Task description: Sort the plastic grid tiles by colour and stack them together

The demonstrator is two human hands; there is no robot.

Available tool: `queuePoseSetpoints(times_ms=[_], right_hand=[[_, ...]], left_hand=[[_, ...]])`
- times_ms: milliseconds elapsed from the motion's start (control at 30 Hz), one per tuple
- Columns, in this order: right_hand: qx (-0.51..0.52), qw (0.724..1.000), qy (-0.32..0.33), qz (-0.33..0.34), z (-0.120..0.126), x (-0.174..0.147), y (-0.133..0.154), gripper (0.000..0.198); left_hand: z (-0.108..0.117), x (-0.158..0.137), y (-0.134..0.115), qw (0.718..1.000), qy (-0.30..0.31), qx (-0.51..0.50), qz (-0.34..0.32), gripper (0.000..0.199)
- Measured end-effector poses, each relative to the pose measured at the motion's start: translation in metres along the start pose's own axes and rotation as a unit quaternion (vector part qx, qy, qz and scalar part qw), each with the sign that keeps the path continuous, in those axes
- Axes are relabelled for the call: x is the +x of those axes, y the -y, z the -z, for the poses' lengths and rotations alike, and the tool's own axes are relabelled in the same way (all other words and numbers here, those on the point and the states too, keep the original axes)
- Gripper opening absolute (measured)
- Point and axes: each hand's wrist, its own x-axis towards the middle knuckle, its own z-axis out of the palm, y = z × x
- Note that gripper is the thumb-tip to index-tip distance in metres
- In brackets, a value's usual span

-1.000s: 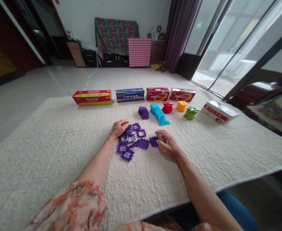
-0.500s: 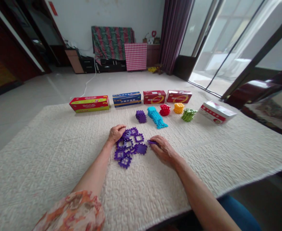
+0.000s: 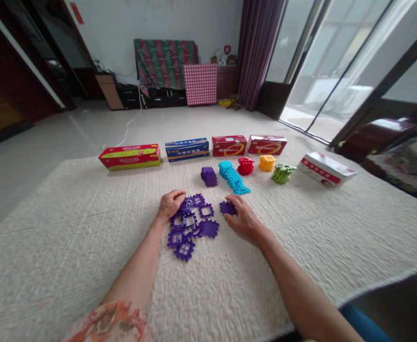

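Observation:
A loose pile of purple plastic interlocking tiles (image 3: 190, 220), some solid and some with window-like openings, lies on the quilted cover (image 3: 87, 228). My left hand (image 3: 171, 204) rests at the pile's upper left edge with its fingers curled; whatever they hold is hidden. To the right of the pile, my right hand (image 3: 243, 216) has a solid purple square tile (image 3: 227, 207) between thumb and fingers, low over the cover. Beyond the hands stand a purple stack of tiles (image 3: 209, 176) and a long light-blue stack (image 3: 232, 177) that leans over.
Farther right are a red stack (image 3: 245, 166), a yellow stack (image 3: 267, 163) and a green stack (image 3: 283, 173). Along the back stand a red-and-yellow box (image 3: 130, 157), a blue box (image 3: 187, 149) and two red boxes (image 3: 229, 146). A white-and-red box (image 3: 326, 169) sits at the right.
The tile in my right hand has turned from nearly edge-on to showing its flat face. My left hand stays at the pile. The view has shifted slightly.

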Motion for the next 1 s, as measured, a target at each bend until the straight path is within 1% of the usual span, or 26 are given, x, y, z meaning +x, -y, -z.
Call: queuePoseSetpoints(times_ms=[100,200,267,300,367,400,467,567,667,733,833,1000], right_hand=[[-0.007,0.999,0.042,0.021,0.007,-0.003,0.001,0.043],[-0.034,0.996,0.069,0.035,0.010,0.003,-0.005,0.038],[-0.058,0.992,0.104,0.044,0.013,0.011,-0.009,0.037],[-0.068,0.989,0.123,0.048,0.015,0.016,-0.010,0.038],[-0.079,0.985,0.142,0.059,0.019,0.027,-0.010,0.040],[-0.079,0.985,0.140,0.069,0.021,0.033,-0.009,0.043],[-0.073,0.986,0.112,0.099,0.022,0.047,-0.007,0.049],[-0.079,0.987,0.048,0.132,0.013,0.071,-0.007,0.056],[-0.109,0.984,0.000,0.141,-0.004,0.093,-0.012,0.059],[-0.130,0.981,-0.013,0.145,-0.017,0.102,-0.017,0.058],[-0.152,0.978,-0.021,0.145,-0.029,0.106,-0.023,0.055],[-0.161,0.977,-0.025,0.138,-0.036,0.106,-0.029,0.054]], left_hand=[[-0.001,0.002,-0.001,1.000,-0.003,-0.007,0.008,0.028],[-0.003,0.011,-0.003,0.998,0.005,-0.035,0.049,0.032],[-0.005,0.020,-0.004,0.995,0.011,-0.061,0.076,0.037],[-0.006,0.025,-0.004,0.994,0.006,-0.072,0.087,0.039],[-0.008,0.034,-0.002,0.991,-0.023,-0.082,0.101,0.042],[-0.009,0.037,0.000,0.990,-0.042,-0.083,0.105,0.043],[-0.010,0.040,0.003,0.989,-0.066,-0.081,0.105,0.042],[-0.012,0.039,0.006,0.991,-0.059,-0.072,0.098,0.040],[-0.012,0.037,0.006,0.993,-0.044,-0.058,0.092,0.040],[-0.012,0.036,0.006,0.995,-0.038,-0.048,0.085,0.038],[-0.013,0.037,0.007,0.997,-0.029,-0.028,0.072,0.036],[-0.014,0.036,0.005,0.997,-0.028,-0.020,0.067,0.031]])
